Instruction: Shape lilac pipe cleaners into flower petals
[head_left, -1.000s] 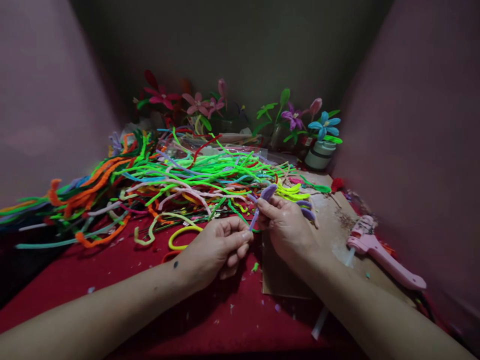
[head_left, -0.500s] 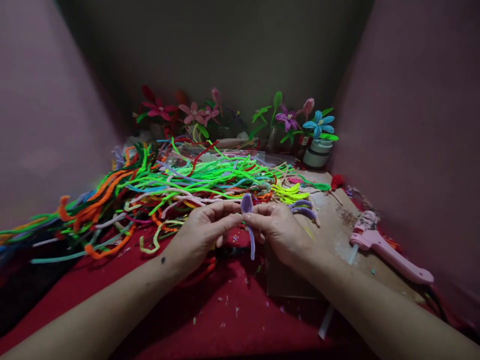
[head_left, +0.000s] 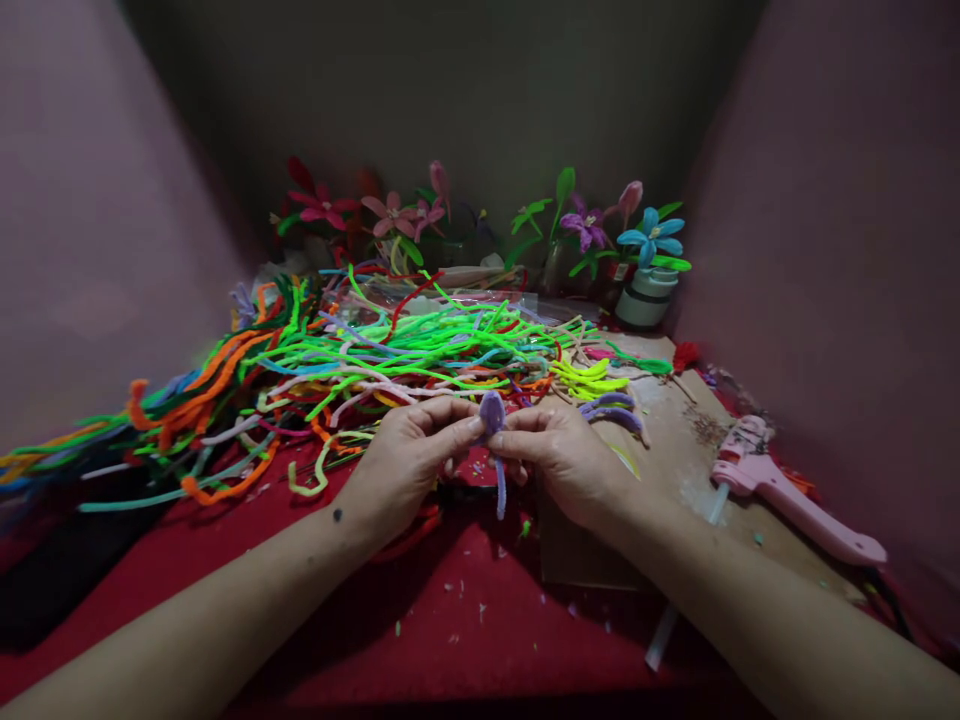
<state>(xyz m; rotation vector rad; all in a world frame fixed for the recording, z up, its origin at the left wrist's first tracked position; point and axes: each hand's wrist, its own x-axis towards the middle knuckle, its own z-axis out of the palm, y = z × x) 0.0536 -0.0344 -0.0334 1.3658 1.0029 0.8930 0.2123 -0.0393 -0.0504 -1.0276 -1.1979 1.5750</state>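
Between my two hands is a purple pipe cleaner point(head_left: 493, 410), shaped into a petal-like loop at the top with a single stem hanging below. My left hand point(head_left: 420, 445) pinches the loop's left side between thumb and forefinger. From the right, my right hand point(head_left: 566, 455) pinches the base of the loop, where the stem begins. Just beyond my right hand, curved purple pieces point(head_left: 611, 410) and yellow pieces point(head_left: 592, 378) lie on a cardboard sheet point(head_left: 667, 440).
A tangled heap of colourful pipe cleaners point(head_left: 420, 345) spreads behind and left of my hands. A pink glue gun point(head_left: 795, 500) rests on the cardboard at right. Pipe-cleaner flowers, including a blue flower point(head_left: 651, 238) in a jar point(head_left: 646, 298), stand at the back. Scraps dot the red cloth point(head_left: 420, 640).
The purple loop has turned slightly and looks rounder, and its stem hangs straighter. Both hands keep their pinch. The whole view has shifted a little.
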